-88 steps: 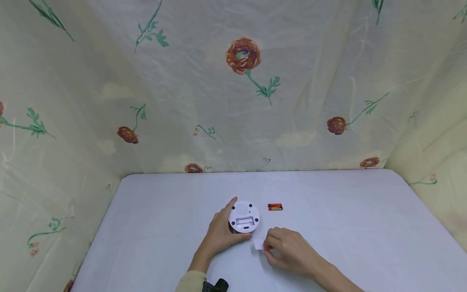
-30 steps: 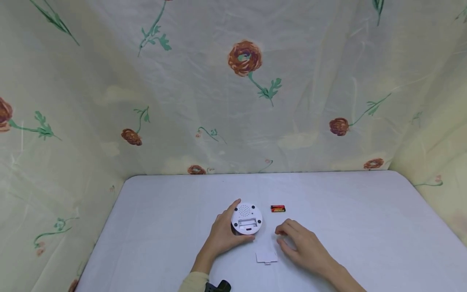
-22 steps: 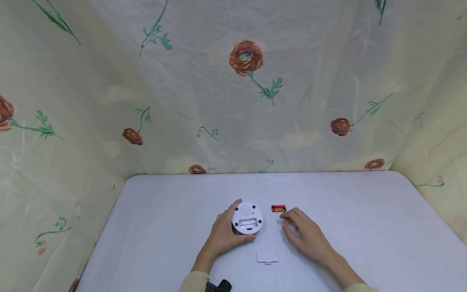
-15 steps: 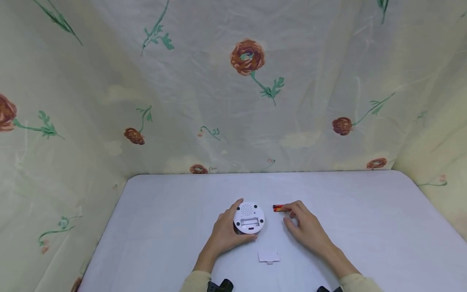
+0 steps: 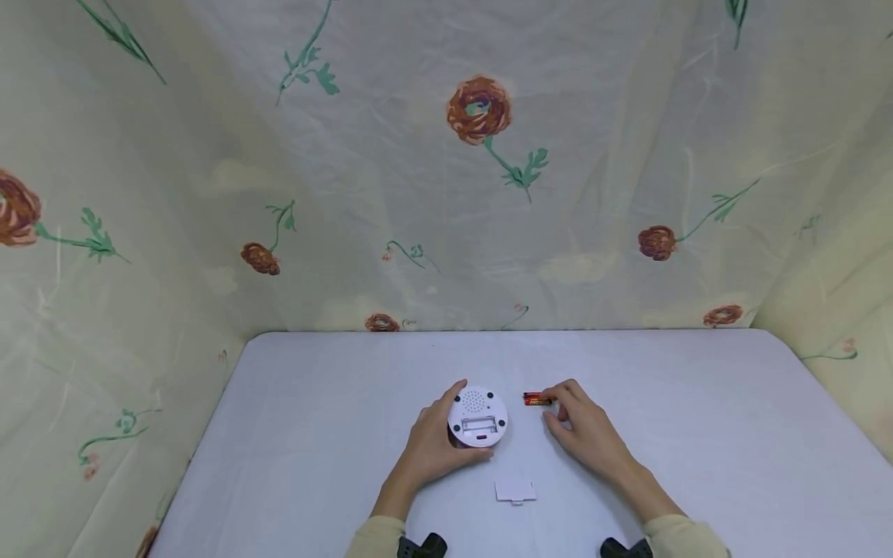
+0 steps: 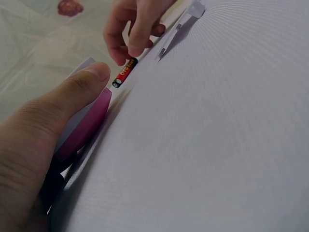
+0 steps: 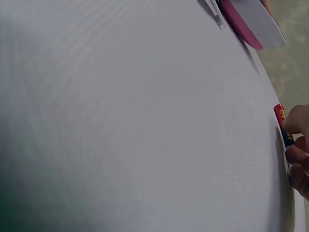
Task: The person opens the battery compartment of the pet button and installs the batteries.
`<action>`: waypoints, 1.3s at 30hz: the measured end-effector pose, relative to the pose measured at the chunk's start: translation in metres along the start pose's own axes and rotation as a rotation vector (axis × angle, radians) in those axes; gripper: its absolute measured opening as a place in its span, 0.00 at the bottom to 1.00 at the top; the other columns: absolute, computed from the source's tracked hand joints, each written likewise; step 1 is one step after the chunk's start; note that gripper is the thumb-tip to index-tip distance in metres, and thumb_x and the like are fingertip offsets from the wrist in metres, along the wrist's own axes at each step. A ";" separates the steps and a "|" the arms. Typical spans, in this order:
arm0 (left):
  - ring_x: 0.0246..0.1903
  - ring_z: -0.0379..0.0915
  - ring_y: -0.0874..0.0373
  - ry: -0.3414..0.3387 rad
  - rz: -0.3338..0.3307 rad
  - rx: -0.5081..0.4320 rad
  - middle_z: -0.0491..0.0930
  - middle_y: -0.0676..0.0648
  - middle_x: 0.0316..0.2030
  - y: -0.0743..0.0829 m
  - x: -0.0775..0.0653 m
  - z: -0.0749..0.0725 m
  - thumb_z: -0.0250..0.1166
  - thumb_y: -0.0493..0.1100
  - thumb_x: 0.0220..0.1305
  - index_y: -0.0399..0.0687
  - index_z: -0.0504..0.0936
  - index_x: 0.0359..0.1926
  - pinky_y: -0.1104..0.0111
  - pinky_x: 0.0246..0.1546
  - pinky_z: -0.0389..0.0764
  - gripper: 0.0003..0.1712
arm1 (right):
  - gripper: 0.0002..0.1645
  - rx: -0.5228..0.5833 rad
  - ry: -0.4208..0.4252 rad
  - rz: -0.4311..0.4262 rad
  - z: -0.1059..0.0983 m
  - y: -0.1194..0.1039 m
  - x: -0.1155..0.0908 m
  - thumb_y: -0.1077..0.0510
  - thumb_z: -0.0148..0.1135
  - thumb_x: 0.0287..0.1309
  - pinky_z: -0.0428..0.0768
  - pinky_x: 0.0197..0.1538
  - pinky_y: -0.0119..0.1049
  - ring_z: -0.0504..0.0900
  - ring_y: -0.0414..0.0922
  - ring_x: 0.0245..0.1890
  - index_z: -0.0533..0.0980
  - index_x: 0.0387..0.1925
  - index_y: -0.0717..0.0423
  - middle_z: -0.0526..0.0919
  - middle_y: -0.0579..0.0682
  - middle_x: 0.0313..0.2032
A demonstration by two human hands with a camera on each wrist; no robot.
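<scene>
My left hand [image 5: 434, 446] grips a round device [image 5: 477, 403] by its left side, thumb along the near edge. Its white underside faces up, with speaker holes, dark feet and an uncovered battery compartment [image 5: 480, 425]; the left wrist view shows its pink side [image 6: 89, 128]. My right hand [image 5: 589, 434] is bent over two small red and black batteries [image 5: 536, 399], lying side by side right of the device. The index fingertip overlaps their right end, with the thumb tip on the near side, slightly apart in the head view. In the right wrist view, a digit crosses a battery [image 7: 281, 115].
A thin white battery cover [image 5: 515, 491] with a small tab lies on the table in front of the device, between the forearms. The white tabletop [image 5: 335, 403] reaches back to a floral curtain [image 5: 558, 263] that also hangs at both sides.
The right hand has put the white cover down on the table, then moved away from me to the batteries. The left hand has kept its grip on the device.
</scene>
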State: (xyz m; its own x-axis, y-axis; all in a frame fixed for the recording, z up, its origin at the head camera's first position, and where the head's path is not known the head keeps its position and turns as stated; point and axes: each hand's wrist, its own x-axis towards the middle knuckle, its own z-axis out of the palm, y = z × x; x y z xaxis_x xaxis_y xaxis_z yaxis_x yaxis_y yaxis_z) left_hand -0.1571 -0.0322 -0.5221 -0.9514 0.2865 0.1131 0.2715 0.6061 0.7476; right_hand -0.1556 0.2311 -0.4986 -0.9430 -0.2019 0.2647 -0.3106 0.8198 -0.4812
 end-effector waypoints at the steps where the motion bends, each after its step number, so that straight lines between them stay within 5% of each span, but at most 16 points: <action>1: 0.57 0.68 0.53 0.001 0.001 0.001 0.68 0.55 0.64 0.000 0.000 0.000 0.75 0.67 0.35 0.73 0.50 0.71 0.52 0.56 0.68 0.63 | 0.15 -0.002 -0.003 0.002 0.000 0.000 0.000 0.60 0.63 0.56 0.66 0.27 0.27 0.67 0.37 0.26 0.76 0.47 0.52 0.72 0.46 0.38; 15: 0.55 0.68 0.54 0.011 0.007 0.004 0.69 0.54 0.64 0.003 0.001 -0.001 0.75 0.67 0.35 0.71 0.51 0.71 0.53 0.54 0.69 0.63 | 0.16 -0.068 0.008 -0.018 0.002 0.002 0.003 0.60 0.64 0.55 0.64 0.25 0.26 0.65 0.34 0.23 0.77 0.47 0.52 0.71 0.44 0.35; 31: 0.56 0.68 0.53 0.003 -0.009 0.008 0.69 0.54 0.64 0.001 0.000 0.000 0.75 0.68 0.35 0.72 0.50 0.72 0.53 0.54 0.69 0.63 | 0.09 0.009 0.094 -0.015 0.008 0.003 0.001 0.61 0.68 0.50 0.66 0.28 0.27 0.67 0.33 0.24 0.80 0.36 0.52 0.75 0.43 0.30; 39: 0.56 0.68 0.54 0.002 -0.007 0.014 0.68 0.54 0.64 0.001 0.000 0.000 0.75 0.68 0.35 0.71 0.50 0.72 0.54 0.55 0.69 0.63 | 0.07 0.060 0.088 0.108 0.009 0.004 -0.004 0.60 0.67 0.53 0.67 0.28 0.28 0.68 0.35 0.24 0.81 0.36 0.52 0.75 0.43 0.28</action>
State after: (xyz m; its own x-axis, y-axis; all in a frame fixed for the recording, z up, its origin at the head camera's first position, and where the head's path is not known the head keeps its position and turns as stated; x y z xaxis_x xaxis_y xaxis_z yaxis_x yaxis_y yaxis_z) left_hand -0.1572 -0.0313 -0.5212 -0.9536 0.2808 0.1089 0.2666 0.6188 0.7389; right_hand -0.1542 0.2302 -0.5084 -0.9580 -0.0647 0.2795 -0.2172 0.8002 -0.5590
